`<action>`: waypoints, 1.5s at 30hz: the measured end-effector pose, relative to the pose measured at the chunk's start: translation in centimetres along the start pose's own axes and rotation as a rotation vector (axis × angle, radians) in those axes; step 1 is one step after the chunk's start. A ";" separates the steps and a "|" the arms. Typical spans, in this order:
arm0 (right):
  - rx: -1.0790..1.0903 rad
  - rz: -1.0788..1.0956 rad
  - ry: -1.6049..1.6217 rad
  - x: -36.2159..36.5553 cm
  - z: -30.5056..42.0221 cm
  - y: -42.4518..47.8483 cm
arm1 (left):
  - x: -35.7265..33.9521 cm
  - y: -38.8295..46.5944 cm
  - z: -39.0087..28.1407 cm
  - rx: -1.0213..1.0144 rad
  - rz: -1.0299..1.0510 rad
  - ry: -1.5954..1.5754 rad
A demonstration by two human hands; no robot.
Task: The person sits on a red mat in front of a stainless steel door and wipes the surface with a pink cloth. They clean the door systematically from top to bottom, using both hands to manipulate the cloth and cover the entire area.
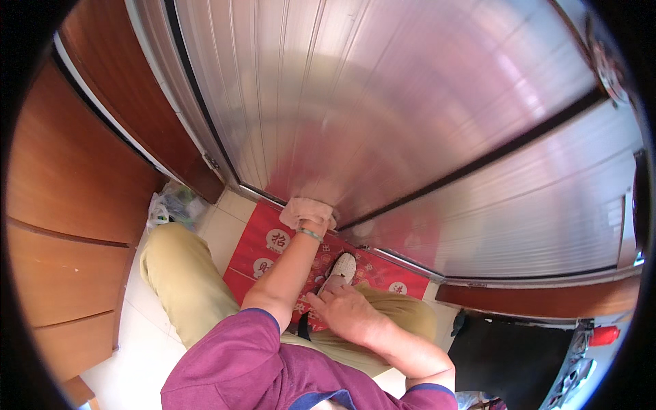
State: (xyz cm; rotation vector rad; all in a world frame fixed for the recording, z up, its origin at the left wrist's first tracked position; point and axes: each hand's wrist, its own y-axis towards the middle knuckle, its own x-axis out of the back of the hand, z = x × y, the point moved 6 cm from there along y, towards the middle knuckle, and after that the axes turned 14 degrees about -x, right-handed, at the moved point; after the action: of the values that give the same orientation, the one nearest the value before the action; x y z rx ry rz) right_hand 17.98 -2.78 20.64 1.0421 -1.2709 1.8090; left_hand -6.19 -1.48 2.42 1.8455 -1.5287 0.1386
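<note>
My left hand [313, 224], with a bangle at its wrist, presses a pale pinkish cloth [294, 211] against the bottom of a ribbed, shiny door panel [328, 118]. The cloth covers most of its fingers. Nearer to my body, my right hand [344, 307] hangs with loosely bent, parted fingers and holds nothing. Just beyond its fingers is a light perforated shoe [344, 266], on a red doormat [246, 256] with printed characters.
Brown wooden drawers or panels [66, 266] stand at the left, by a plastic bag [179, 205] on the tiled floor. A dark upright divider [461, 169] runs between the ribbed panels. At the lower right are a black surface [507, 353], shoes [574, 379] and a red object [605, 335].
</note>
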 end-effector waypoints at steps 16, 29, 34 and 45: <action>-0.036 -0.027 -0.004 0.6 0.5 1.7 | 13.8 11.2 -9.9 -0.314 -0.313 -0.008; -0.027 0.086 -0.067 -0.1 2.0 3.2 | 15.4 9.0 -8.4 -0.519 -0.070 0.010; -0.091 0.091 -0.050 0.9 1.3 2.9 | 18.9 10.4 -14.3 -0.611 -0.199 -0.096; -0.017 0.011 -0.058 0.2 1.7 2.9 | 26.2 23.8 -25.6 -0.779 -0.321 0.022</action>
State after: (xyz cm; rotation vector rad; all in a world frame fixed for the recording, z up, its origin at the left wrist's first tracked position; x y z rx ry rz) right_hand 15.70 -5.20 20.01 1.0868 -1.3263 1.7846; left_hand -10.79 -8.56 45.29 1.4026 -1.0279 -0.5160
